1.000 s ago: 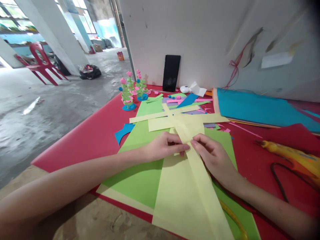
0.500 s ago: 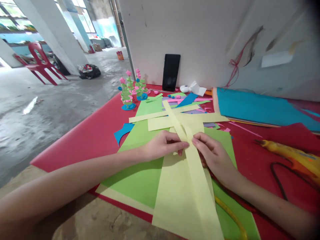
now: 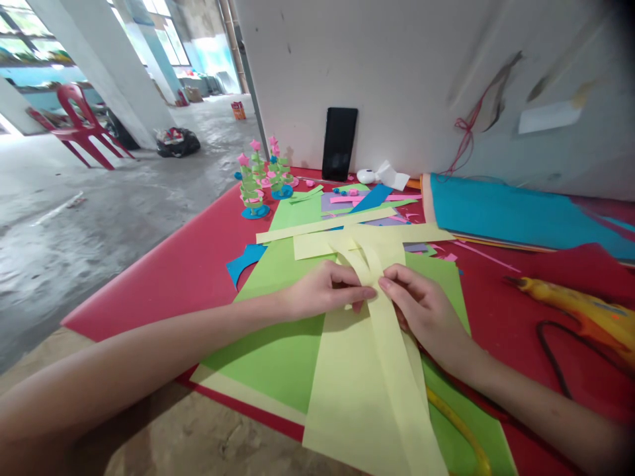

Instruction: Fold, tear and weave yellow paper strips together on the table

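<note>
A pale yellow paper sheet (image 3: 357, 377) lies lengthwise in front of me, with a long crease or narrow strip running down its right part. My left hand (image 3: 342, 285) pinches the paper between thumb and fingers at its far end. Close beside it, my right hand (image 3: 409, 294) pinches the right edge of the same paper. Between and beyond the fingertips, the far end splits into narrow curling strips (image 3: 354, 252). Other pale yellow strips (image 3: 317, 228) lie crosswise just past the hands. Green paper (image 3: 278, 330) is underneath.
A yellow glue gun (image 3: 580, 307) with a dark cord lies at right. Small paper trees (image 3: 255, 188) stand at the back left. A phone (image 3: 340, 144) leans on the white panel. Blue sheets (image 3: 520, 211) are stacked back right. A curved yellow handle (image 3: 461, 423) pokes out near the front.
The straight strip end that stuck out beyond my hands now curls down toward them, and the gap between the strips is wider. Both hands keep nearly the same place.
</note>
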